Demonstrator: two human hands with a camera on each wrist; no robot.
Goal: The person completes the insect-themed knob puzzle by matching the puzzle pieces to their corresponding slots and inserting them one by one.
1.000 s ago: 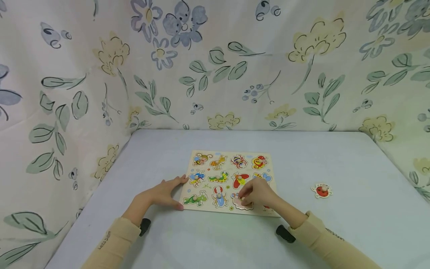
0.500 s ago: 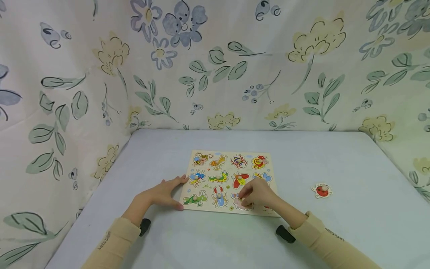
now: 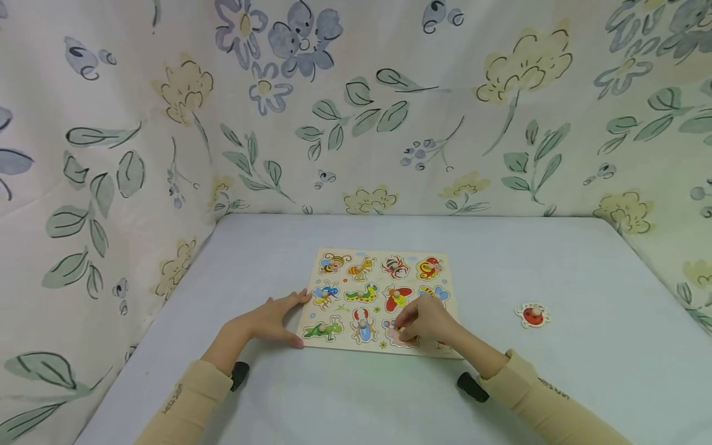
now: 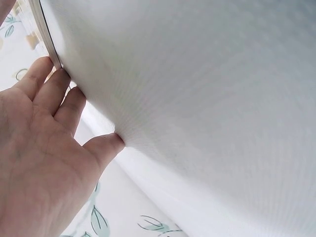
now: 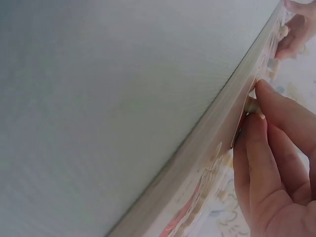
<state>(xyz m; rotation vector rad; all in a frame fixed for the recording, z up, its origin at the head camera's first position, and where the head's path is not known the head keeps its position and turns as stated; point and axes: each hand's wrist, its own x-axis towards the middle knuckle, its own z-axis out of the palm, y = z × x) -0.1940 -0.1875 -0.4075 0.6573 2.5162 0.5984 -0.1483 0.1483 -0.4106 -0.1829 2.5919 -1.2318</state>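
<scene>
A wooden peg puzzle board [image 3: 339,314] with colourful insect pieces lies on the table. My right hand [image 3: 431,320] is over its lower right part, pinching the small round knob [image 5: 253,105] of a pink puzzle piece [image 3: 394,337] between thumb and fingertips. That piece is partly covered by the fingers and lies at its spot in the bottom row. On the board's left side rests my left hand [image 3: 272,320], fingers spread, fingertips and thumb against the edge. The left wrist view shows those fingertips [image 4: 62,75] right at the board's side.
A red ladybird puzzle piece [image 3: 533,316] with a knob lies alone on the table, right of the board. The white table [image 3: 356,395] stretches around the board. Behind it and at the sides hangs a flowered cloth [image 3: 356,167].
The pink piece now lies flatter on the board under my right fingers than a second ago. Both hands and the board keep their places.
</scene>
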